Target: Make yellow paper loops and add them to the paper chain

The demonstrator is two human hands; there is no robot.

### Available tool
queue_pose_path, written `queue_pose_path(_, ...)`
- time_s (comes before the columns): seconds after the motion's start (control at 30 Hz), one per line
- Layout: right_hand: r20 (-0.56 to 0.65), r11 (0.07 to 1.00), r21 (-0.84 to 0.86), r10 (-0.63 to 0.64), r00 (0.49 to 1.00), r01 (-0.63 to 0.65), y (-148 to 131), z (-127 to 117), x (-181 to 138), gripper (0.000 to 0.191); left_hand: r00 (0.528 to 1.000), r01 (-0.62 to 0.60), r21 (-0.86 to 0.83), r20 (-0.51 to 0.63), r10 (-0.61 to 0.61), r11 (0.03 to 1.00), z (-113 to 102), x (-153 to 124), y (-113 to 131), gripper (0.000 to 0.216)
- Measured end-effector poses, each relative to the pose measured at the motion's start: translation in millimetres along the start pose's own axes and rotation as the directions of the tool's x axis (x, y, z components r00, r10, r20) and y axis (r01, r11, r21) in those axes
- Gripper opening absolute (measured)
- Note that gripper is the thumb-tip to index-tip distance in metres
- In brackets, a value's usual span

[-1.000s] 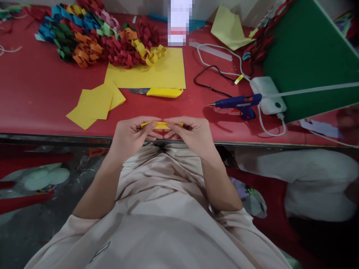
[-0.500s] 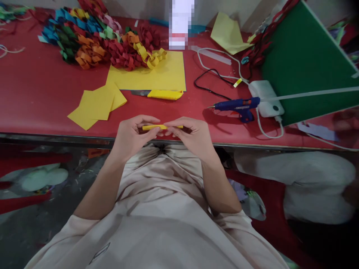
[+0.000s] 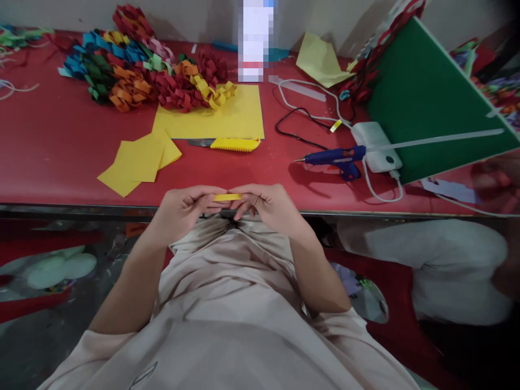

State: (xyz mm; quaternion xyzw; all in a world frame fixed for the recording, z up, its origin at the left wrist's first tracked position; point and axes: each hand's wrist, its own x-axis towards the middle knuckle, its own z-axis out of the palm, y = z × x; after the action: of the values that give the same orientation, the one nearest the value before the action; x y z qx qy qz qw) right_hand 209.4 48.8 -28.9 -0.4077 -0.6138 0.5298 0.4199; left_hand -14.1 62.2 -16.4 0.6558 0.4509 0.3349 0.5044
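Note:
A narrow folded piece of yellow paper (image 3: 227, 197) is pinched between my two hands at the table's front edge. My left hand (image 3: 182, 211) grips its left end with thumb and fingers. On the other end, my right hand (image 3: 264, 206) is closed, its fingers covering part of the paper. Just beyond lies a yellow utility knife (image 3: 235, 144), blade pointing left. Several yellow paper squares (image 3: 138, 160) overlap to the left of it. A larger yellow sheet (image 3: 244, 116) lies behind the knife, partly under paper chains.
Colourful paper chains (image 3: 130, 86) pile up at the back left. A blue glue gun (image 3: 335, 157) rests at the right beside a white power strip (image 3: 376, 143) with cables. A green board (image 3: 422, 108) leans behind. Another person's leg (image 3: 406, 244) is at the right.
My hands and the yellow paper have shifted slightly toward me and left. Less of the paper shows now, with my fingers covering its ends. The camera view has tilted a little.

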Motion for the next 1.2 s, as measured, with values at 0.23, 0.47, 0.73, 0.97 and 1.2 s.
queue_pose_path(0.23, -0.041, 0.945, -0.273, 0.176, 0.984, -0.180, -11, -5, 16, 0.025, 0.960, -0.034, 0.216, -0.264, 0.092, 0.976, -7, 15, -7, 0.029)
queue_pose_path(0.47, -0.212, 0.388, -0.911, -0.156, 0.965, -0.137, -21, -4, 45, 0.034, 0.879, -0.217, 0.723, -0.148, 0.454, 0.656, -7, 27, -21, 0.020)
queue_pose_path(0.73, 0.036, 0.166, -0.984, -0.206, 0.978, 0.071, -8, -21, 89, 0.034, 0.876, -0.356, 0.872, 0.185, 0.445, 0.338, -7, 2, -14, 0.029)
queue_pose_path(0.97, 0.183, 0.216, -0.946, -0.256, 0.949, 0.241, -18, -2, 30, 0.040, 0.887, -0.250, 0.941, 0.129, 0.443, 0.227, 7, -13, -22, 0.041)
queue_pose_path(1.2, 0.075, 0.155, -0.982, -0.214, 0.974, 0.109, 2, -7, 0, 0.044, 0.875, -0.278, 0.908, 0.106, 0.472, 0.312, 4, -24, -25, 0.044)
